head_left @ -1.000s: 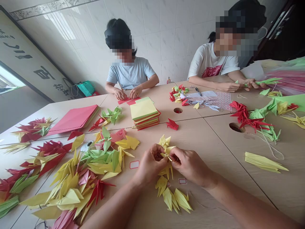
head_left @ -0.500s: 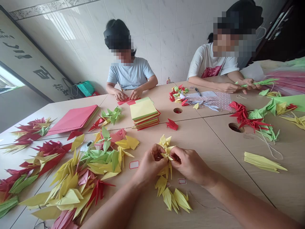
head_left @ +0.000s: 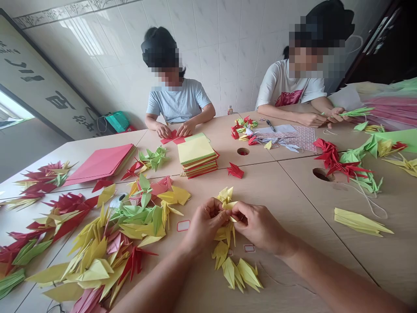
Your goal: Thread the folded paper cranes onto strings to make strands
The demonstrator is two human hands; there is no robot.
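Observation:
Between my hands is a yellow folded paper piece [head_left: 230, 205], pinched from both sides. My left hand [head_left: 208, 224] has thumb and fingers closed on its left side, and my right hand [head_left: 259, 224] grips its right side. More yellow folded paper cranes [head_left: 220, 253] trail below my hands toward me, with a thin string [head_left: 283, 282] running right from them. Behind my fingers another yellow crane tip [head_left: 226, 192] shows. My fingers hide part of the held fold.
A large pile of folded cranes [head_left: 97, 248] lies left. Ahead stand a square paper stack [head_left: 198, 158] and a red crane [head_left: 235, 170]. Yellow folded pieces [head_left: 360, 221] lie right, below a table hole [head_left: 322, 174]. Two people sit opposite, handling paper pieces.
My fingers have shifted slightly on the yellow paper, the left thumb now higher across it. The person at the right has moved the green strands slightly left.

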